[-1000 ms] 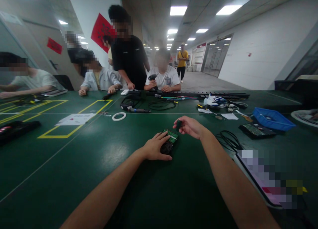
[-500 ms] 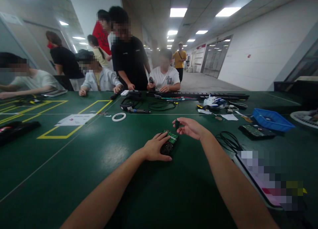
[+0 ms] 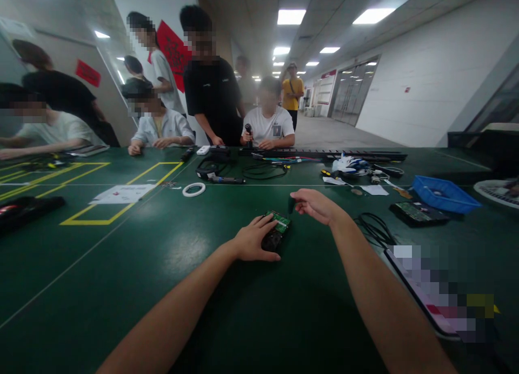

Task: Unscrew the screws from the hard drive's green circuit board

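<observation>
A hard drive [image 3: 277, 233] with a green circuit board lies on the green tabletop in front of me. My left hand [image 3: 256, 240] rests over its left part, fingers spread across the board and thumb along the near edge, holding it down. Just beyond the drive's right far corner, my right hand [image 3: 313, 205] is raised above the table. Its thumb and fingers pinch a small dark object [image 3: 291, 204], held upright; its lower end is too dim to make out, and I cannot tell its exact kind.
To the right lie a black cable [image 3: 375, 231], another hard drive [image 3: 419, 213], a blue bin [image 3: 445, 193] and a blurred flat device [image 3: 425, 293]. A white ring [image 3: 193, 189] and paper sheet [image 3: 121, 194] sit left. People stand and sit across the table.
My right hand has shifted slightly up and right with the small dark object, its fingers closer together. My left hand and the hard drive stay put. Several people in the background have moved.
</observation>
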Demonstrator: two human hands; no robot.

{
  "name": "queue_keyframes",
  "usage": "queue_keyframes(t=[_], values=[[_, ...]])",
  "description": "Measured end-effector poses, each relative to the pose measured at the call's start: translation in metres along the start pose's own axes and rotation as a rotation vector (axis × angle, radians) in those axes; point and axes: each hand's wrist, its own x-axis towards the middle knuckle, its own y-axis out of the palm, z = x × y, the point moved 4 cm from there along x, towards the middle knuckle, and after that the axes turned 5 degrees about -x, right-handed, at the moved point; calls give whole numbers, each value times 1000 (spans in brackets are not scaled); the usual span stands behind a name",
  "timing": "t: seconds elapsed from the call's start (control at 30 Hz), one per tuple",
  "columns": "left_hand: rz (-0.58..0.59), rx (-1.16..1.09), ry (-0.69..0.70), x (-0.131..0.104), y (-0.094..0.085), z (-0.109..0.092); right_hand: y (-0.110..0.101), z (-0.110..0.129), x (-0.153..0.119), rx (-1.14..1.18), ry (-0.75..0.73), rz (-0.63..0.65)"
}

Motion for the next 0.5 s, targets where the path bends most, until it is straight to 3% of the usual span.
queue_keyframes(t=[0.5], values=[[6, 2, 1, 0, 0, -1, 4, 7, -2, -60, -87, 17]])
